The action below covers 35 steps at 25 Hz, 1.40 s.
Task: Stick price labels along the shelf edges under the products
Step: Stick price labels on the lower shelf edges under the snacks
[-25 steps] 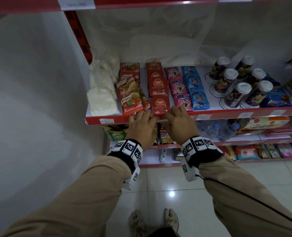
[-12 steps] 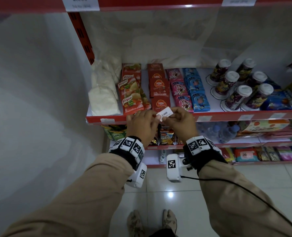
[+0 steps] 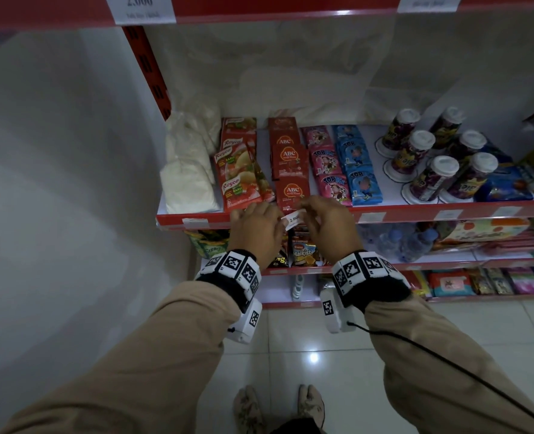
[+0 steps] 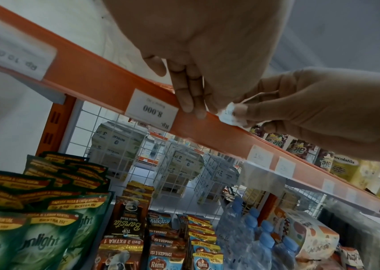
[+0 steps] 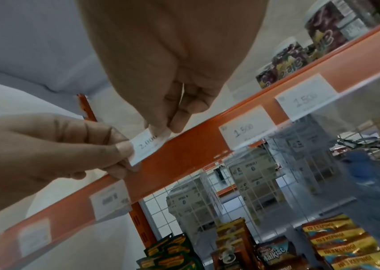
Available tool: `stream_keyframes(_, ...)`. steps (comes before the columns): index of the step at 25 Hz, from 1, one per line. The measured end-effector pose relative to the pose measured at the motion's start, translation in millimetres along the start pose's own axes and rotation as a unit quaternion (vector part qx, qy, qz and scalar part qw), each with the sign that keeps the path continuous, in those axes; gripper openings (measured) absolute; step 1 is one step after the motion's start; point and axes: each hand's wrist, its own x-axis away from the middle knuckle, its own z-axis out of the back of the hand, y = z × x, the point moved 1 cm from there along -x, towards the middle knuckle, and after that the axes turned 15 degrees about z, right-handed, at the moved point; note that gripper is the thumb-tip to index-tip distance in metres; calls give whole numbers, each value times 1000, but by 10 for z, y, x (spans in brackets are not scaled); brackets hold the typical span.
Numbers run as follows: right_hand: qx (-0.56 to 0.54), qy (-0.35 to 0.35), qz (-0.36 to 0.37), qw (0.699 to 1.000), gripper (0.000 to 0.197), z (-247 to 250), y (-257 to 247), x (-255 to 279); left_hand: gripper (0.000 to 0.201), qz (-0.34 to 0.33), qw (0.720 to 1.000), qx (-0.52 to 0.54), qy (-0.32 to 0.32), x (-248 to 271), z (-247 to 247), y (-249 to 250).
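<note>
A small white price label [image 3: 293,219] printed 2.000 is held between both hands in front of the red shelf edge [image 3: 400,214], just below the ABC sachets [image 3: 292,192]. My left hand [image 3: 279,219] pinches its left end and my right hand [image 3: 306,214] pinches its right end. In the right wrist view the label [image 5: 147,146] lies across the orange strip [image 5: 184,155], with the right hand [image 5: 168,126] above it and the left hand [image 5: 126,157] to its left. The left wrist view shows the left hand [image 4: 193,111] beside the right hand [image 4: 239,117], which pinches the label [image 4: 228,116]. Whether the label touches the strip is unclear.
Labels sit on this edge: an 8.000 label [image 4: 152,109] to the left, two 1.500 labels [image 5: 244,127] to the right. Royco packs [image 3: 237,183], white bags [image 3: 187,183] and cups [image 3: 437,173] fill the shelf. Lower shelves hold biscuits [image 3: 303,252] and bottles [image 3: 394,239].
One second ago both hands were low against the shelf edge. They then lifted the label in front of the ABC sachet; now it is lower, level with the edge strip.
</note>
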Motion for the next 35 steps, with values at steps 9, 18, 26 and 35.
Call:
stream_keyframes(9, 11, 36, 5, 999, 12, 51, 73, -53, 34, 11, 997, 76, -17, 24, 23, -16)
stream_keyframes(18, 62, -25, 9, 998, 15, -33, 127, 57, 29, -18, 999, -41, -11, -27, -31, -10)
stream_keyframes(26, 220, -111, 48, 968, 10, -7, 70, 6, 29, -45, 995, -92, 9, -23, -46, 2)
stream_keyframes(35, 224, -94, 65, 968, 12, -21, 96, 41, 26, -54, 995, -77, 19, -18, -40, -8)
